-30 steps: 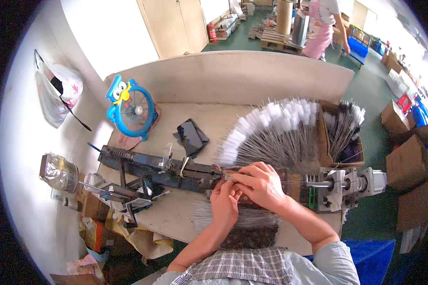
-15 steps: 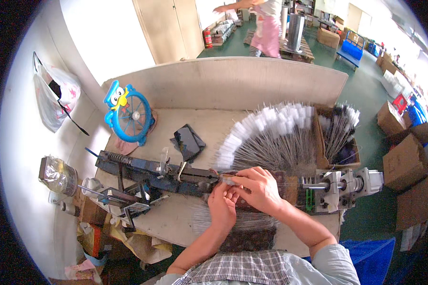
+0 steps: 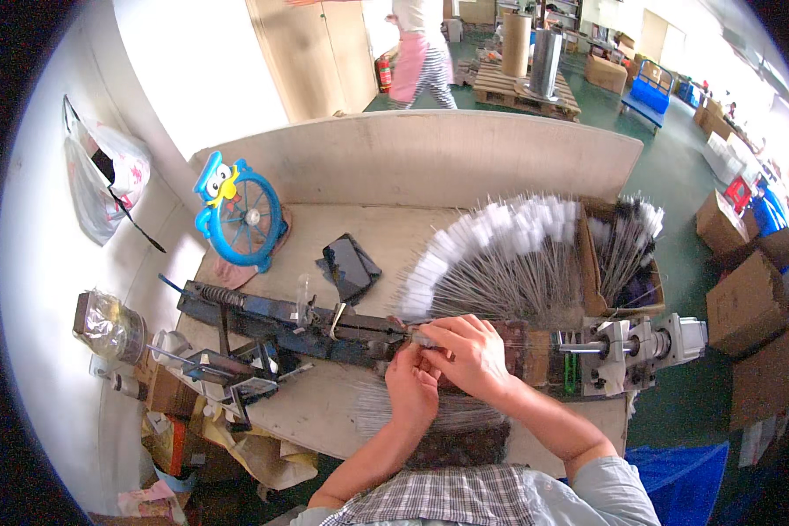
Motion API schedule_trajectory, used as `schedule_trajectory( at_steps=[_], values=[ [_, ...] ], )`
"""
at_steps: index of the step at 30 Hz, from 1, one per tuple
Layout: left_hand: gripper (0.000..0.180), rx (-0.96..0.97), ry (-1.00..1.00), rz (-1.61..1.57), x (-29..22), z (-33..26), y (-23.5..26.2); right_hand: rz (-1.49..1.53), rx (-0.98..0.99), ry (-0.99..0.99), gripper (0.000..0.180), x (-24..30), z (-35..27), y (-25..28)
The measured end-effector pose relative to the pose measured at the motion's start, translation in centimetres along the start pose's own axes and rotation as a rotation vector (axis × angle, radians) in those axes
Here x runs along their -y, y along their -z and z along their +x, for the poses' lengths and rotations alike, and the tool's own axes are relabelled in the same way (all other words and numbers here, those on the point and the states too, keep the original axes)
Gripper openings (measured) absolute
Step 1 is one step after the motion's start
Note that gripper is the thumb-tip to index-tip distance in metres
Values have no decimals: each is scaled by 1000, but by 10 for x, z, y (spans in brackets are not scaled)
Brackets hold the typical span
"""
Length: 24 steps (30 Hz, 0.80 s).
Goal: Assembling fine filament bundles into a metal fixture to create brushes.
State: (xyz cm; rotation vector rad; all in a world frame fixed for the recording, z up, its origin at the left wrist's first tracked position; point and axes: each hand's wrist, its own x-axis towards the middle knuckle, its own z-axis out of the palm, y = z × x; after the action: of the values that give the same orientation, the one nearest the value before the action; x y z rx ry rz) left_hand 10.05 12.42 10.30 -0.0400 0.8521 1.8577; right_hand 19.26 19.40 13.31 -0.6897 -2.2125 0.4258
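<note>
My left hand and my right hand meet at the right end of a long dark metal bar fixture, their fingers pinched together. A small whitish piece shows at my right fingertips; its kind is too small to make out. Whatever my left fingers grip is hidden. To the right of my hands, thin wire runs toward a metal spindle machine. Behind them fans a large bunch of wire-stemmed brushes with white bristle heads. Loose pale bristles or wires lie below my hands.
A cardboard box holds more brushes, some dark-tipped. Toward the back left are a blue cartoon-bird wheel and a dark pouch. A raised board edges the table's back. Beyond it a person in a pink apron walks.
The person in the background has moved left. My hands stay pinched at the same place, with only slight finger movement.
</note>
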Motion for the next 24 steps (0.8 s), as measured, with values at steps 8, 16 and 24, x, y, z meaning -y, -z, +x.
schedule_trajectory(
  at_steps=[8, 16, 24],
  values=[
    [11, 24, -72, 29, 3, 1, -10, -100, -32, 27, 29, -4, 0, 11],
    [19, 123, -41, 91, -1, 2, 3, -148, 15, 20, 30, -2, 0, 34],
    [59, 153, 30, 49, -6, -10, 5, -178, 140, 26, 10, -12, -21, 35]
  ],
)
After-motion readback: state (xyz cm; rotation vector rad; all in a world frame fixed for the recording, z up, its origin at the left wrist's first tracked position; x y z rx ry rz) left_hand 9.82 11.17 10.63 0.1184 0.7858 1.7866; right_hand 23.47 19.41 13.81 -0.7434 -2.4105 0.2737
